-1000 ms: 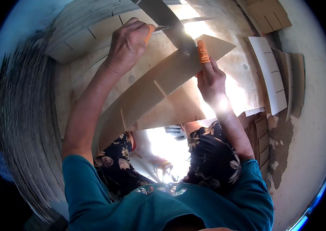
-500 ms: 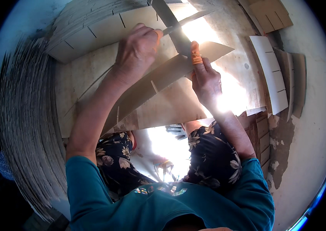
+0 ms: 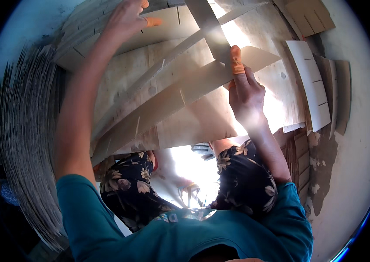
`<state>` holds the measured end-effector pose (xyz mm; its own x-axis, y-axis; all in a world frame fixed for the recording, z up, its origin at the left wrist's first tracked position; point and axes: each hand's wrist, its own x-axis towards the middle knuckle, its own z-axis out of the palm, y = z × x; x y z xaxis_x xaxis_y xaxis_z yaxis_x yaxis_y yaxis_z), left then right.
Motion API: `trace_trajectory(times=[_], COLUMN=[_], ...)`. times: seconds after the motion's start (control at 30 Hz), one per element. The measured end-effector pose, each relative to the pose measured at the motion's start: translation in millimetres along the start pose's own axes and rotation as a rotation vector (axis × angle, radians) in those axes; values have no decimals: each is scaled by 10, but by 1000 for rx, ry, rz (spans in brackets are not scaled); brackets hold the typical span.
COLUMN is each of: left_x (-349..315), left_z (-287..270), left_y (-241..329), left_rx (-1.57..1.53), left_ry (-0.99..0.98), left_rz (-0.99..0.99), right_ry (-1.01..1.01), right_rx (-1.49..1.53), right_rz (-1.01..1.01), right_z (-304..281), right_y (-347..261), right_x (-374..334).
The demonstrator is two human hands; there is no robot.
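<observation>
My right hand (image 3: 247,94), with an orange finger cover on one finger, pinches a cardboard cross strip (image 3: 209,28) at its near end. That strip meets a long slotted cardboard strip (image 3: 154,111), which slants over the board in front of me. Farther back, a second long strip (image 3: 172,53) also crosses it, roughly alongside the first. My left hand (image 3: 126,21) is up at the far left, beside a pile of flat slotted cardboard strips (image 3: 167,28). Its orange-covered fingers are apart with nothing visible in them; part of the hand is cut off by the frame's edge.
A tall stack of cardboard sheets (image 3: 28,144) stands on edge along the left. Slotted cardboard pieces (image 3: 309,83) lean by the right wall, and another piece (image 3: 310,16) is at the far right. The wooden board (image 3: 185,126) lies above my knees. Strong sunlight glares across it.
My left hand has let go at the second strip and moved away to the far left, toward the pile. My right hand and the joined strips have shifted slightly right.
</observation>
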<state>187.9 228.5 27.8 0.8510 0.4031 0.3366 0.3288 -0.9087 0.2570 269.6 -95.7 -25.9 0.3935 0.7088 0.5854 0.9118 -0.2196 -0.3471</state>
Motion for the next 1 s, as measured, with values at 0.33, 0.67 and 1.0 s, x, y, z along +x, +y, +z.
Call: trace_trajectory(times=[0.33, 0.67, 1.0], left_x=[216, -48, -85], left_z=[692, 382, 163], left_y=[-165, 18, 273], left_rx=[519, 183, 139], left_ry=[70, 240, 363], left_rz=[113, 188, 307], right_ry=[58, 41, -28], right_rx=[26, 91, 120], right_rz=[-54, -59, -43], right_z=[38, 59, -133], right_y=[80, 39, -12], right_x=[-87, -90, -84])
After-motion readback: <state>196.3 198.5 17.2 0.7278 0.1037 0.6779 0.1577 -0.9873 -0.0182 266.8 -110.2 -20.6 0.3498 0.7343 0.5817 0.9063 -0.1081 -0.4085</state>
